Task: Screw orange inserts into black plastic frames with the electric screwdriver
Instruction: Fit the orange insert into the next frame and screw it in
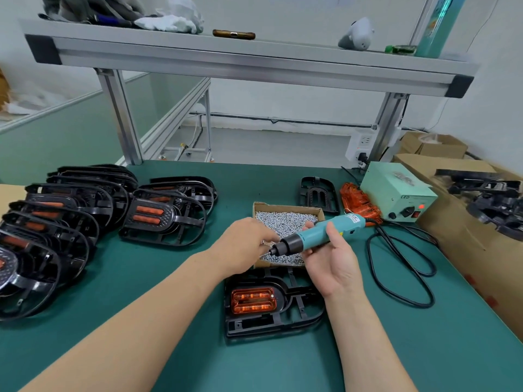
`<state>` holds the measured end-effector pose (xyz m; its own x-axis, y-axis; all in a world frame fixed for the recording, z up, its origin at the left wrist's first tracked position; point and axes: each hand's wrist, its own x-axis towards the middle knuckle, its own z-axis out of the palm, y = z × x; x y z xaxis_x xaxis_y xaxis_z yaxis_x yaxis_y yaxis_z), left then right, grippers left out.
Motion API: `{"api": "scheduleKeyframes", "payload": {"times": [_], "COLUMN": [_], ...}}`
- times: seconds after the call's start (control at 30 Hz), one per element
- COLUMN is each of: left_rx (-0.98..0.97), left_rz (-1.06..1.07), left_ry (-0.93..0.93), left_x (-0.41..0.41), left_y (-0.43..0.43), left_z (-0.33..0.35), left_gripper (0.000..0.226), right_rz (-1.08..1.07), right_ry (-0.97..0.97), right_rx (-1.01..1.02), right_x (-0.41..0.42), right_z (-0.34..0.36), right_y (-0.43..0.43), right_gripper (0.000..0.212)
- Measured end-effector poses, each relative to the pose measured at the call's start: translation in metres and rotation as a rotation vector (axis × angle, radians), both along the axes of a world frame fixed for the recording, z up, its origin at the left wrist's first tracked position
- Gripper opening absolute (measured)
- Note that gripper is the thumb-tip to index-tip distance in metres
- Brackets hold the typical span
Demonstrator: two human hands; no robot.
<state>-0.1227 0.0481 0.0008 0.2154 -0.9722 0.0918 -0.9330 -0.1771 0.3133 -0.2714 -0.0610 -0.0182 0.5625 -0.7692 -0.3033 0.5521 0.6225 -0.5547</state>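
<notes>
A black plastic frame (285, 321) lies on the green table in front of me, with an orange insert (253, 300) seated in its left half. My right hand (332, 261) grips the teal electric screwdriver (319, 232), held almost level with its tip pointing left. My left hand (243, 244) pinches small screws at the screwdriver's tip, above the cardboard box of screws (285, 222). A spare black frame (319, 193) and loose orange inserts (358, 203) lie behind the box.
Stacks of frames with orange inserts (164, 213) fill the table's left side. The green power supply (396, 192) stands at the right rear, its black cable (402, 267) looped on the table. Cardboard boxes (467, 236) with more black frames border the right edge.
</notes>
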Motion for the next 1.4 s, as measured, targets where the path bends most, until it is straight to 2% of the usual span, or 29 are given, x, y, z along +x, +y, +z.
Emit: {"api": "scheduleKeyframes", "payload": {"times": [0.13,0.3,0.5,0.87,1.1,1.4], "left_rx": [0.011,0.054,0.118,0.173,0.1,0.032], "left_rz": [-0.023,-0.046,-0.043,0.017,0.037,0.073], "left_ry": [0.077,-0.04,-0.041,-0.034,-0.116,-0.123], "left_x": [0.006,0.003,0.0,-0.004,-0.007,-0.009], "left_y": [-0.001,-0.006,-0.01,-0.015,-0.012,-0.014], "left_z": [0.0,-0.002,0.002,0.003,-0.006,-0.012], "left_gripper": [0.03,0.022,0.022,0.013,0.021,0.02], "right_rz": [0.008,0.012,0.012,0.021,0.014,0.006], "right_ry": [0.002,0.009,0.007,0.013,0.005,-0.009], "right_rx": [0.004,-0.002,-0.001,-0.002,0.01,0.035], "right_x": [-0.001,-0.001,-0.001,-0.001,-0.001,-0.001], "right_z": [0.002,0.003,0.004,0.004,0.004,0.005], "right_y": [0.001,0.001,0.003,0.003,0.002,0.002], "right_gripper": [0.025,0.024,0.021,0.032,0.038,0.03]}}
